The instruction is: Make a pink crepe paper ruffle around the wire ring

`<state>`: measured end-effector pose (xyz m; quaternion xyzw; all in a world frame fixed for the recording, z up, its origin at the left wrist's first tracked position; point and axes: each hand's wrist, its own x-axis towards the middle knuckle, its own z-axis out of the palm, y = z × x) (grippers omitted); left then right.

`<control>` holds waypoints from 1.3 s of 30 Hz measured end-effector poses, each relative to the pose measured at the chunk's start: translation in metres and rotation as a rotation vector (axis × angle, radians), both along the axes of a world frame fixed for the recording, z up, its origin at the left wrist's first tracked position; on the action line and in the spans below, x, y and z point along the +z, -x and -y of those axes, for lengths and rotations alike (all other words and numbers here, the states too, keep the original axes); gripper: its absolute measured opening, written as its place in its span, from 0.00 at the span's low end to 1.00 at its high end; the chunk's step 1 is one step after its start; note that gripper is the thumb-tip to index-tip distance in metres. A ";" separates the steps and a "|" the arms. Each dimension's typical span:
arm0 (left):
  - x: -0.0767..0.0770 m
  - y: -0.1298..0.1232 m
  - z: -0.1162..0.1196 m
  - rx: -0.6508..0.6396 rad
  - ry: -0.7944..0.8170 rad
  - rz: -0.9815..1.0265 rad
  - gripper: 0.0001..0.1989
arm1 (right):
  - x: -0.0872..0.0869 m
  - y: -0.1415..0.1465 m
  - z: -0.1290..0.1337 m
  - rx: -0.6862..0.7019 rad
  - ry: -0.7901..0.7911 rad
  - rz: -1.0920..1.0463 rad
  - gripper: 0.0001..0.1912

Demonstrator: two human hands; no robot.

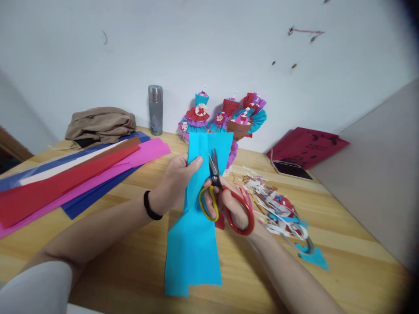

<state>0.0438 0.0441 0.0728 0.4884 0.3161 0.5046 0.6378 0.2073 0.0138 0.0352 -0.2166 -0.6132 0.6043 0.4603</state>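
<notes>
A long turquoise sheet of crepe paper [196, 257] hangs upright in front of me, its lower end over the table. My left hand [176, 179] grips its left edge, thumb on the front and the other fingers behind. In my right hand [229, 203] are scissors [214, 179] with one red and one yellow handle loop, my fingers through the loops. Their blades point up, slightly parted, in front of the paper's upper part. Whether they touch the paper I cannot tell.
Left lie coloured paper sheets [98, 174] and a brown cloth [101, 122]. A grey flask [156, 109] and small paper dress figures [198, 111] stand by the wall. Right are paper scraps [278, 205], a dark-screened device [291, 170] and a magenta bag [307, 146].
</notes>
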 end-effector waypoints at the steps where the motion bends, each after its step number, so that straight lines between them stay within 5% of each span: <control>1: 0.001 0.000 0.001 -0.012 -0.001 0.004 0.15 | 0.001 -0.002 0.000 0.014 -0.009 -0.002 0.25; 16: 0.014 -0.003 0.009 -0.172 0.039 0.081 0.16 | 0.010 -0.011 0.003 0.030 -0.050 0.065 0.21; 39: 0.014 -0.002 0.013 -0.139 0.063 0.042 0.17 | 0.004 -0.002 0.004 -0.062 -0.014 0.023 0.24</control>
